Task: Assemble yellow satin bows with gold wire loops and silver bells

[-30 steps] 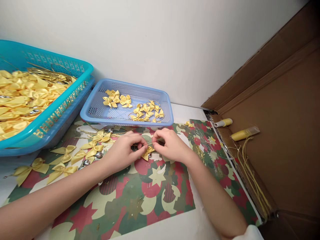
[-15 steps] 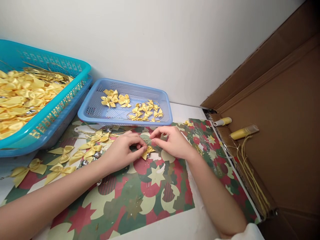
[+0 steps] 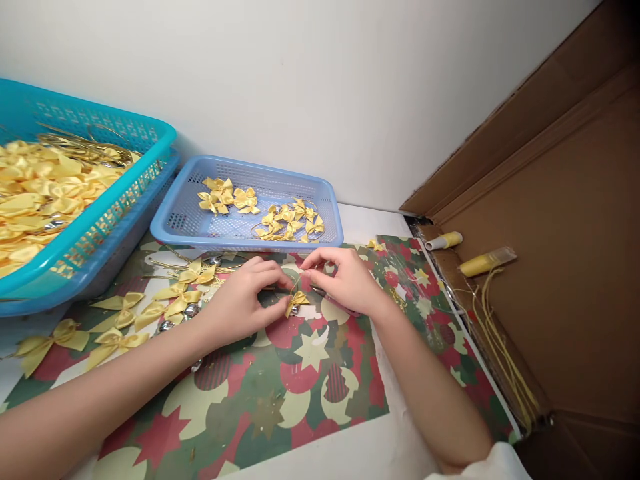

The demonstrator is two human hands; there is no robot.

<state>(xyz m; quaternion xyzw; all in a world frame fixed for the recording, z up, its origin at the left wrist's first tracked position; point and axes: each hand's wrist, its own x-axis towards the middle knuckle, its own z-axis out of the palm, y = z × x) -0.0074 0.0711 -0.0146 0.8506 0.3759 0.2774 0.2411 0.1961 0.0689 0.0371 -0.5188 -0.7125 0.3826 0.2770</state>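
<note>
A small yellow ribbon bow (image 3: 299, 299) with a silver bell lies on the patterned sheet between my hands. My left hand (image 3: 250, 293) is left of it, thumb tip by the ribbon and index finger apart from the thumb. From the bow a thin gold cord (image 3: 296, 283) curves up toward my right hand (image 3: 345, 277), whose thumb and index finger pinch its end. Beneath my right palm a slim dark-tipped tool (image 3: 319, 291) shows only in part. More yellow bows (image 3: 117, 340), silver bells (image 3: 167, 325) and gold cords lie left of my left hand.
A blue basket (image 3: 245, 245) with several bows stands behind my hands. At left, a turquoise basket (image 3: 150, 157) is heaped with bows and gold cords. Cardboard (image 3: 550, 267) walls the right side, with yellow tubes (image 3: 485, 262) and hanging yellow cords (image 3: 505, 360) along it.
My left thumb and index finger have parted beside the bow. The cord now shows as a curve between the bow and my right fingers. The tool under my right hand has come into sight.
</note>
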